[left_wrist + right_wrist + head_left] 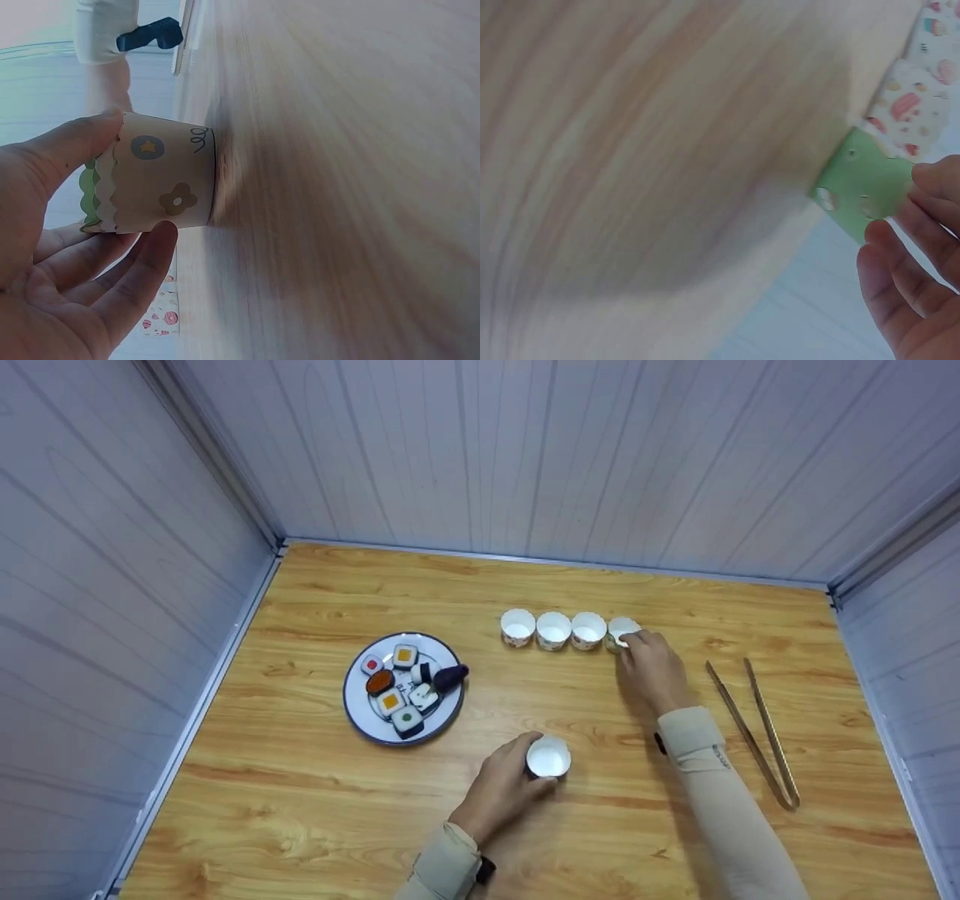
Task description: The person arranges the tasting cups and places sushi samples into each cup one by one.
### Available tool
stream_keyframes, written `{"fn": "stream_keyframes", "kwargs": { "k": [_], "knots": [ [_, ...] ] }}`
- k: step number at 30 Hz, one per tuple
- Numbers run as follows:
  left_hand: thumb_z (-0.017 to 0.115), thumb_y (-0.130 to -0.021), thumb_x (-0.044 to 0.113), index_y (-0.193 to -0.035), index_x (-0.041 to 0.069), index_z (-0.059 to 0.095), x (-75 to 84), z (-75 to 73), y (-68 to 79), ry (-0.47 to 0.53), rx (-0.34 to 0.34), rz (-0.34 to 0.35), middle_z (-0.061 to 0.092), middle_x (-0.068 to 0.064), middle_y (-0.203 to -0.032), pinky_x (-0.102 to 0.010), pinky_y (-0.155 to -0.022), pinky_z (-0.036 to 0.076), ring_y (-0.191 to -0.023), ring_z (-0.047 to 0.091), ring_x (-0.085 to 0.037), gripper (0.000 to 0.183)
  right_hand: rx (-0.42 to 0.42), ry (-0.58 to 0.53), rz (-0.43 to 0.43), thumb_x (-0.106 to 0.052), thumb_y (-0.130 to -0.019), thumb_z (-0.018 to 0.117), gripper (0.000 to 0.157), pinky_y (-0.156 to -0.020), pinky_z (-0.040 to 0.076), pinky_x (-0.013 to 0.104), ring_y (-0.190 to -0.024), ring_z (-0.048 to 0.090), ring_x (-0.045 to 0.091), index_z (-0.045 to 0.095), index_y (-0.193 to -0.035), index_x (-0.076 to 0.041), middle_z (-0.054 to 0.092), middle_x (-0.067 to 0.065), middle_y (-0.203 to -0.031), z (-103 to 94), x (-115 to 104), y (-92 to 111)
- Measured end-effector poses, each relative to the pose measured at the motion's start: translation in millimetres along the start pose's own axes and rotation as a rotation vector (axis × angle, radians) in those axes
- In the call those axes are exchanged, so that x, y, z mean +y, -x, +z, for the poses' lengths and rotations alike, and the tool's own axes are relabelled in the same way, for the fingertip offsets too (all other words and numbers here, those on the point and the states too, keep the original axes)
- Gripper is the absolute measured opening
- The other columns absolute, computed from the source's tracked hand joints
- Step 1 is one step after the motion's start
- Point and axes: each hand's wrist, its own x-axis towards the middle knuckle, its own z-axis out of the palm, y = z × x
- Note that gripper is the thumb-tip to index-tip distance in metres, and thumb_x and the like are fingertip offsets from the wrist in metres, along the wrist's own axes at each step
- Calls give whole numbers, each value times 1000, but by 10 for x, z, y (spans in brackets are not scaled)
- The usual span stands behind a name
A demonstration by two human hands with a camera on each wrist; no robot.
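In the head view my left hand (499, 786) holds a paper baking cup (548, 757) near the front middle of the table. The left wrist view shows that cup (154, 176) as beige with flower and star prints, a green scalloped rim showing beyond its own. My thumb and fingers grip its sides. Farther back, my right hand (657, 671) pinches the rim of a green paper cup (866, 180), which stands upright at the right end of a row. Left of it are three white printed cups, the nearest cup (589, 630) touching it.
A blue-rimmed plate (356, 709) at the left bears several sushi pieces and a dark purple eggplant-like piece (448, 679). Metal tongs (759, 735) lie spread on the right, beside my right forearm. Panel walls (480, 457) enclose the back and sides of the wooden table.
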Motion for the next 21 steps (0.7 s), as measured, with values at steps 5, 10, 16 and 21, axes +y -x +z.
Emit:
{"fn": "stream_keyframes", "kwargs": {
  "k": [5, 10, 16, 21],
  "knots": [
    [83, -84, 24, -137, 7, 54, -7, -4, 0, 5, 0, 5, 62, -11, -130, -39, -99, 49, -119, 59, -22, 63, 95, 4, -102, 1, -88, 73, 15, -69, 56, 47, -84, 63, 35, 72, -103, 1, 68, 16, -97, -114, -169, 151],
    [83, -85, 26, -138, 6, 53, -10, -4, 6, -6, -6, 0, 62, -11, -129, -40, -96, 51, -117, 60, -23, 64, 102, -38, -227, 5, -85, 75, 15, -69, 57, 43, -82, 64, 32, 72, -99, 2, 68, 14, -93, -212, -388, 372],
    [83, -84, 28, -137, 6, 53, 2, -10, -5, -32, -8, 0, 63, -11, -128, -41, -96, 51, -116, 60, -23, 64, 74, -97, -326, 4, -84, 75, 16, -67, 58, 37, -79, 65, 25, 73, -97, -3, 70, 8, -91, -301, -699, 636],
    [84, -84, 25, -136, 6, 54, -5, 4, -1, -30, 10, 13, 63, -11, -128, -40, -97, 50, -117, 60, -23, 63, 29, -173, -418, 3, -82, 77, 18, -65, 57, 35, -79, 65, 20, 73, -98, -6, 70, 4, -92, -320, -949, 828]
  ]
}}
